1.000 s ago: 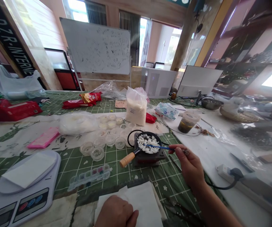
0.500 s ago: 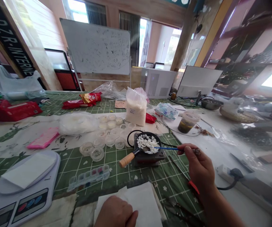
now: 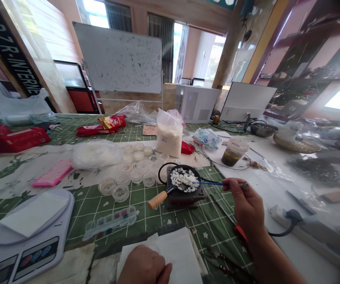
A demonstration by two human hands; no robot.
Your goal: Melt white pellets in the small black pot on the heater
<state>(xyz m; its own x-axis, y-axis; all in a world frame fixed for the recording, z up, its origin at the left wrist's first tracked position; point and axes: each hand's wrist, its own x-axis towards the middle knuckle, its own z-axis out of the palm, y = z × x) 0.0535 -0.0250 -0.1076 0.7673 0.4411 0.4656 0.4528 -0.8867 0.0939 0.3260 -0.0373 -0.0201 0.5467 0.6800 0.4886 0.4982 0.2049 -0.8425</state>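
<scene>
My right hand (image 3: 246,205) pinches the end of a thin blue stick (image 3: 211,183) whose tip rests among white chunks in a small black pan (image 3: 184,180). The pan has a wooden handle (image 3: 157,200) pointing toward me and sits on a small dark burner (image 3: 184,197). My left hand (image 3: 144,266) lies closed, knuckles up, on white paper (image 3: 175,252) at the table's near edge; I see nothing in it.
A kitchen scale (image 3: 28,232) sits at near left, with a paint palette (image 3: 110,223) and several small clear jars (image 3: 128,173) in the middle. A bag of white granules (image 3: 169,136), a lidded cup (image 3: 233,152) and a power strip (image 3: 290,221) stand around the burner.
My right hand has drawn back to the right, pulling the stick's tip from the pan's left side to its right part. The left hand stayed on the paper.
</scene>
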